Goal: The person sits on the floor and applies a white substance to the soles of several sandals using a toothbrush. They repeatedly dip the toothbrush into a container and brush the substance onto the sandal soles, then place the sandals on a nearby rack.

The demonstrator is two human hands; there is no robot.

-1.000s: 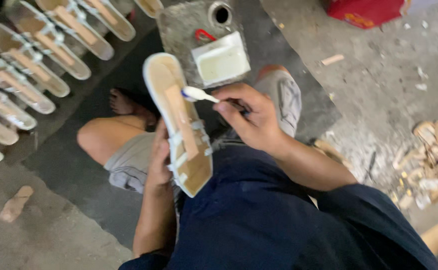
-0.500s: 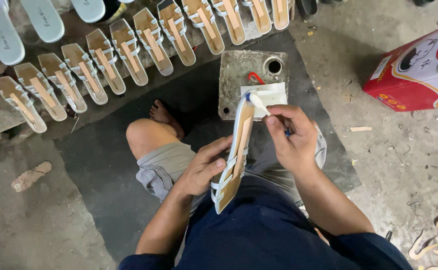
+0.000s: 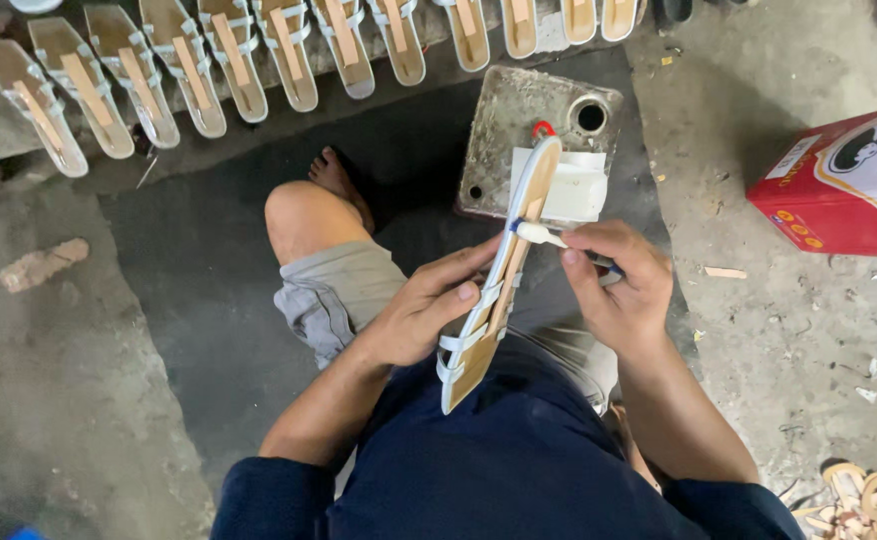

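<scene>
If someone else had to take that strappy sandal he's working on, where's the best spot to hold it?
Probably the lower, strapped half of the sandal, from its left, where the left hand has its grip. The shoe stands on edge, and the right hand works a brush at the upper half.

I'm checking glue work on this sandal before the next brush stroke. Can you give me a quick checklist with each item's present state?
1. Left hand holds the sandal firmly: ok.
2. Right hand has its grip on the brush: ok.
3. Brush tip touches the sandal's edge: ok.
4. White tray sits within reach on the metal can: ok.
5. Glue left in tray: cannot tell.
</scene>
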